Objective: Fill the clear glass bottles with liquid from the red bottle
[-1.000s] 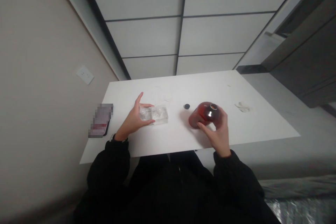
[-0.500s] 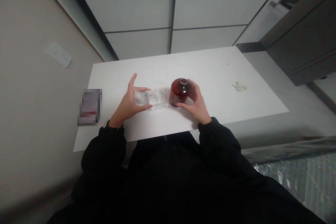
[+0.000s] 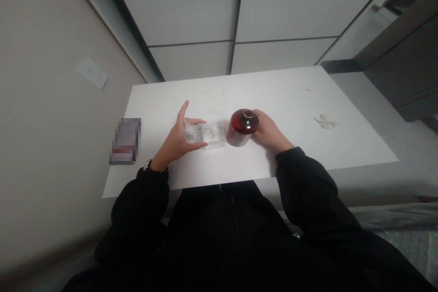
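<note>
A clear plastic tray [image 3: 212,134] with rounded hollows lies on the white table [image 3: 280,96] in front of me. My left hand [image 3: 178,139] grips its left end, thumb and lower fingers on it, the upper fingers raised. Just right of the tray a dark red-brown bottle [image 3: 242,127] with an open neck stands upright. My right hand [image 3: 270,133] wraps round its right side. Both arms wear black sleeves.
A blurred dark flat object [image 3: 125,141] lies at the table's left edge. A crumpled bit of clear wrapping [image 3: 325,122] sits at the right. Faint smears mark the table behind the tray. A wall with a socket [image 3: 91,73] runs on the left; dark cabinets stand at the right.
The bottle, tilted on its side a second ago, now stands upright close beside the tray, moved left by my right hand. The small black cap seen earlier is out of sight.
</note>
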